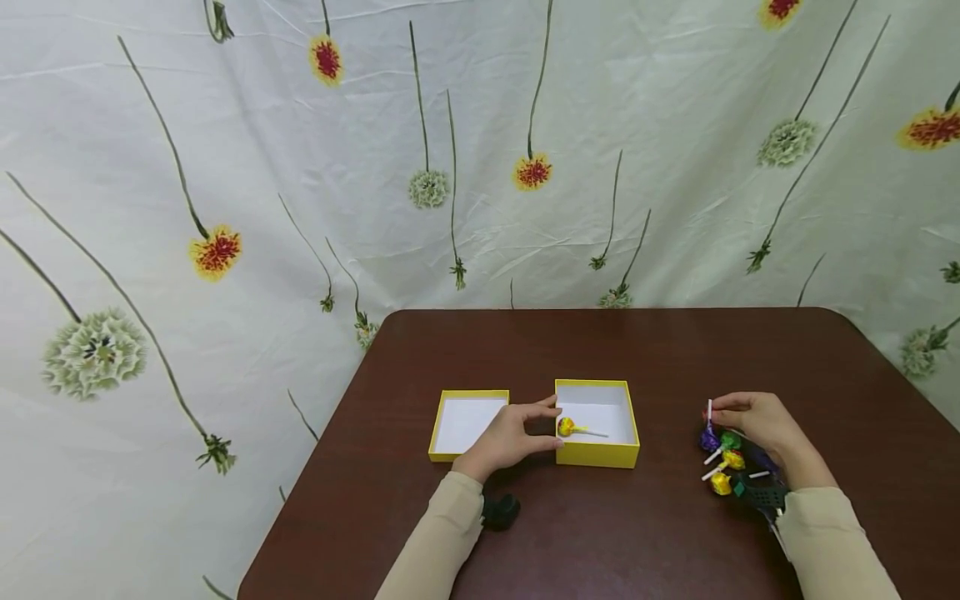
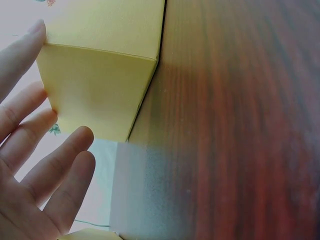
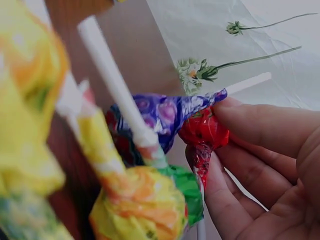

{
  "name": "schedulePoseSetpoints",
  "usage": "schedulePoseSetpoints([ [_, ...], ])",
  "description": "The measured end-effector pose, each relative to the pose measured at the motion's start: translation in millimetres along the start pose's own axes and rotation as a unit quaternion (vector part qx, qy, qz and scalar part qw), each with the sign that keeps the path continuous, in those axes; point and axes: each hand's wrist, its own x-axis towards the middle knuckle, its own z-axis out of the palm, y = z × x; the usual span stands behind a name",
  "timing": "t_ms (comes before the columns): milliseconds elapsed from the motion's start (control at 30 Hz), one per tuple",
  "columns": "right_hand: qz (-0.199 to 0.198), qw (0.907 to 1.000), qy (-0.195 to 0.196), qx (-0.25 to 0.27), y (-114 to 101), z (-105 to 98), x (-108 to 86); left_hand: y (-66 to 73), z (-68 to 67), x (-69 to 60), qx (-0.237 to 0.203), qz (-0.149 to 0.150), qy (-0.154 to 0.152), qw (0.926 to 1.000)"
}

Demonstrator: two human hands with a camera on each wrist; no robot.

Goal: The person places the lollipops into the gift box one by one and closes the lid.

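Observation:
A yellow box (image 1: pixel 596 455) with a white inside stands open on the table. One yellow lollipop (image 1: pixel 566 427) lies in it. My left hand (image 1: pixel 510 437) touches the box's left side, thumb near the front corner; in the left wrist view its fingers (image 2: pixel 60 165) are spread and mostly straight. At the right, my right hand (image 1: pixel 765 425) is over a group of lollipops. Thumb and fingers pinch a red lollipop (image 3: pixel 205 131), and the thumb also touches the twisted wrapper of a purple lollipop (image 3: pixel 155 117). Green (image 3: pixel 191 192) and yellow (image 3: pixel 142 202) lollipops lie beside them.
Left of the box lies its shallow yellow lid (image 1: pixel 468 423), white side up. More lollipops (image 1: pixel 721 483) lie under my right wrist, partly hidden. A dark red-brown table (image 1: pixel 637 533) carries everything, with a flowered cloth (image 1: pixel 480 150) behind it.

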Motion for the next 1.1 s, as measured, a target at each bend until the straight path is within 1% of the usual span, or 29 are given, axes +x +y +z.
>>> schedulePoseSetpoints([
  [100,-0.011,0.9999,0.005,0.010,-2,2,-0.1,0.4,-0.1,0.2,0.000,0.000,-0.001,1.0000],
  [267,-0.019,0.9997,0.014,0.010,-8,4,-1.1,0.5,-0.4,0.4,0.004,0.003,0.000,1.0000],
  [633,-0.043,0.9977,0.005,0.052,-21,7,-4.2,0.3,-0.5,-0.3,-0.006,0.000,-0.003,1.0000],
  [1100,-0.045,0.9973,0.008,0.058,-44,15,-6.1,2.4,-1.4,-1.1,-0.009,-0.004,-0.008,0.9999],
])
